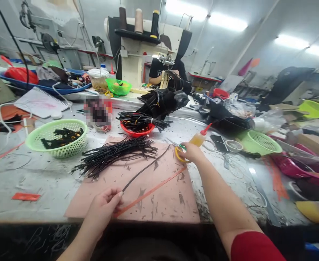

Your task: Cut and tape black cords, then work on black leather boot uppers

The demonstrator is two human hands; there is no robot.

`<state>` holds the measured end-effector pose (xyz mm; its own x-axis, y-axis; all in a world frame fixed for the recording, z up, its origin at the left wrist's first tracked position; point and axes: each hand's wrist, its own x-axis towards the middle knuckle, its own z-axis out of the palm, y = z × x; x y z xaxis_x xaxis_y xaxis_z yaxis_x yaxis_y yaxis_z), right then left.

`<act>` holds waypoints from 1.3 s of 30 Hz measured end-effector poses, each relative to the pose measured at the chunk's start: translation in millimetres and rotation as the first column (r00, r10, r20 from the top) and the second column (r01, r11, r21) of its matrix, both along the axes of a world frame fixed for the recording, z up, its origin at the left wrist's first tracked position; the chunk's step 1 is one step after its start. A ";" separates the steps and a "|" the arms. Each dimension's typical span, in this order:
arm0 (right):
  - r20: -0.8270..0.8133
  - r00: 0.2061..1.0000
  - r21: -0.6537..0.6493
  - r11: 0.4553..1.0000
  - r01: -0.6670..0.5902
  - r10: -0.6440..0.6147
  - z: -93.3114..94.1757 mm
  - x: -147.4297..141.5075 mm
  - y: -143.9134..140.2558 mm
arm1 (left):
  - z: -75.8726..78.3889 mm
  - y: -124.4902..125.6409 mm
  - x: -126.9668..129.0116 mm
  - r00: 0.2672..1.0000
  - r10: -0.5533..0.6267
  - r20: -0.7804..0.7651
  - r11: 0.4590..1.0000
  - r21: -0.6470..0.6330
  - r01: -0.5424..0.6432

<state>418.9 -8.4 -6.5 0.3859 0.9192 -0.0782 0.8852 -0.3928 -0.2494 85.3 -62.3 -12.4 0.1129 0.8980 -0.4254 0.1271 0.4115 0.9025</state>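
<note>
My left hand pinches one end of a thin black cord near the front of the pink mat. The cord runs away to the right, and its far end lies close to the scissors. My right hand is closed on the scissors' yellow and green handles at the mat's back right corner; the blades point away to the left. An orange strip crosses the mat below the cord, its near end by my left fingers. Behind the cord lies a loose bundle of black cords.
A pale green basket with black pieces stands left. Behind the mat are a red bowl and a sewing machine. A glue bottle with a red tip sits just beyond my right hand. A person is behind the machine.
</note>
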 end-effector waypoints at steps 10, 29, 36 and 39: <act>-0.274 0.937 0.044 0.971 0.235 -0.215 -4.1 48.1 -92.2 | 5.0 3.6 -1.2 0.985 0.144 0.093 0.984 -0.121 -0.132; -0.726 0.400 0.659 0.732 0.173 0.560 -16.9 -180.7 -105.2 | 16.2 -36.3 35.1 0.878 -0.084 0.472 0.984 -0.099 0.148; -0.430 0.599 0.741 0.644 -0.193 0.675 -20.9 -165.9 -100.6 | 11.1 -30.3 27.8 0.853 -0.044 0.520 0.988 -0.102 0.113; -0.396 0.639 0.711 0.661 -0.241 0.659 -16.6 -150.2 -98.9 | 12.7 -27.9 25.1 0.844 0.032 0.536 0.988 -0.146 0.055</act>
<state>268.6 -107.3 -23.1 -0.0322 0.8898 0.4551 0.4778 0.4137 -0.7750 110.4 -90.3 0.3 0.3717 0.8258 -0.4242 -0.3521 0.5482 0.7586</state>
